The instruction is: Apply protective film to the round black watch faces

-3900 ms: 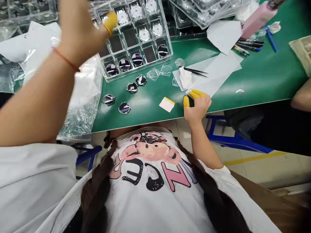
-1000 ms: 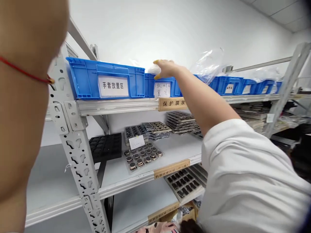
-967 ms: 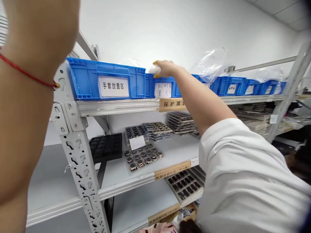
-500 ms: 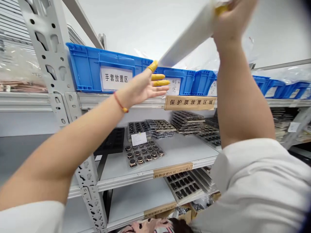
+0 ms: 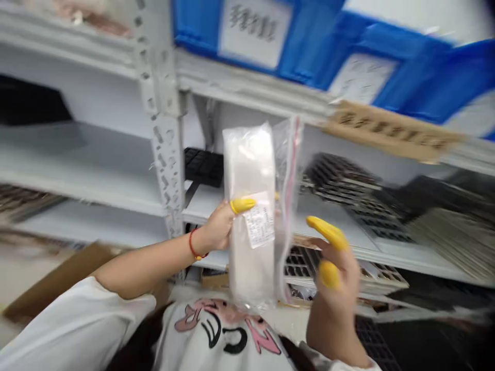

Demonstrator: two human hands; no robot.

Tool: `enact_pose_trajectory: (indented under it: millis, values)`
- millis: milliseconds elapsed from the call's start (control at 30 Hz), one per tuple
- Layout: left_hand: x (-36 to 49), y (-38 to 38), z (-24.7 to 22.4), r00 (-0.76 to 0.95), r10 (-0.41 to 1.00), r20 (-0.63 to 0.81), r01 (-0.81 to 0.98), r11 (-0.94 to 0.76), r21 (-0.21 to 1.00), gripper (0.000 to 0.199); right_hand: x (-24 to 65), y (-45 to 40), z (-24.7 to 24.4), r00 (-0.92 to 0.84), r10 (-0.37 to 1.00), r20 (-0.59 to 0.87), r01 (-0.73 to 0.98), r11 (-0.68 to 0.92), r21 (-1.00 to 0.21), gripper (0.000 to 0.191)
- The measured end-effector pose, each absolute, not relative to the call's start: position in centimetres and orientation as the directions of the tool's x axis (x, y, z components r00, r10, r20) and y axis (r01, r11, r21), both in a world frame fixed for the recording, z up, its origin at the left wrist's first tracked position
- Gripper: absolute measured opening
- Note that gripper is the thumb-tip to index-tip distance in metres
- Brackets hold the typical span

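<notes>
A clear zip-lock bag with a whitish stack inside and a printed label hangs upright before my chest. My left hand grips it at its left side, the yellow-cotted thumb pressed on the front by the label and the other fingers mostly hidden behind. The bag's loose flap, with a pink-red zip strip, sticks out on the right. Apart from the bag, to its right, my right hand is raised with yellow finger cots on thumb and index finger, these two spread and nothing between them.
Blue bins with paper labels line the upper shelf, above a brown tape label. Stacked trays and a black tray lie on the shelf below. A perforated metal post stands at left, a cardboard box lower left.
The whitish package has come down from above the bins to chest height. My left hand, empty and outstretched before, now holds it; my right hand has let go and lowered. The view tilted down.
</notes>
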State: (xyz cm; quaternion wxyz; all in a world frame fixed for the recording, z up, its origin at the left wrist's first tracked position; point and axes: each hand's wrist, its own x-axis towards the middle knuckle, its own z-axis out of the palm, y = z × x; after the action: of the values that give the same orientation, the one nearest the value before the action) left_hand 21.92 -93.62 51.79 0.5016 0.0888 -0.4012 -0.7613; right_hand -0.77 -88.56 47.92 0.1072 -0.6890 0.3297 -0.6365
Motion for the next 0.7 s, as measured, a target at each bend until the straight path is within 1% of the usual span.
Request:
enact_pose_trajectory:
  millis: [33,67,100,133,167,233,300,367,467,533,600,700]
  values:
    - [24.0,-92.7,48.8,-0.360,-0.913,0.191,0.715,-0.138,0.686,0.054,1.3,-90.1,46.5,0.094,-0.704,0.704,-0.218,-0.705,-0.675,0.055]
    - [26.1,-91.5,46.0,-0.236,-0.964,0.127,0.741,-0.094,0.665,0.051,4.0,-91.6,44.9,0.264,-0.772,0.579,-0.121,-0.622,-0.774,0.062]
    - [28.1,-90.3,43.5,-0.107,-0.992,0.069,0.766,-0.038,0.642,0.048,7.2,-92.7,43.3,0.422,-0.796,0.434,-0.083,-0.510,-0.856,0.067]
    - [30.1,-88.8,41.1,0.023,-1.000,0.018,0.786,0.029,0.618,0.048,10.8,-93.3,41.7,0.524,-0.796,0.302,-0.095,-0.407,-0.909,0.069]
    - [32.2,-87.0,38.9,0.148,-0.989,-0.030,0.796,0.101,0.597,0.050,14.5,-93.3,40.1,0.596,-0.782,0.185,-0.132,-0.323,-0.937,0.065]
    - [36.2,-82.6,35.2,0.372,-0.919,-0.128,0.787,0.239,0.569,0.053,21.7,-91.6,37.2,0.697,-0.716,0.025,-0.211,-0.238,-0.948,0.049]
    - [40.1,-76.7,32.2,0.538,-0.814,-0.221,0.760,0.354,0.545,0.050,28.2,-88.1,35.0,0.811,-0.582,-0.059,-0.232,-0.226,-0.946,0.039]
    - [43.5,-69.5,29.7,0.659,-0.689,-0.301,0.720,0.463,0.518,0.042,34.3,-83.2,33.6,0.913,-0.396,-0.102,-0.208,-0.233,-0.950,0.037]
    - [47.0,-57.4,26.8,0.798,-0.454,-0.396,0.601,0.636,0.484,0.033,42.4,-73.2,32.6,0.984,-0.102,-0.147,-0.166,-0.220,-0.961,0.034]
    - [48.2,-49.6,25.0,0.854,-0.279,-0.439,0.483,0.741,0.467,0.035,46.4,-65.5,32.7,0.980,0.099,-0.172,-0.149,-0.200,-0.968,0.030]
    - [48.6,-42.6,23.4,0.873,-0.124,-0.472,0.357,0.821,0.445,0.041,49.1,-57.9,33.1,0.940,0.283,-0.192,-0.147,-0.172,-0.974,0.029]
    - [47.8,-33.9,21.0,0.851,0.102,-0.516,0.147,0.895,0.420,0.048,51.8,-47.9,33.7,0.845,0.491,-0.212,-0.171,-0.127,-0.977,0.029]
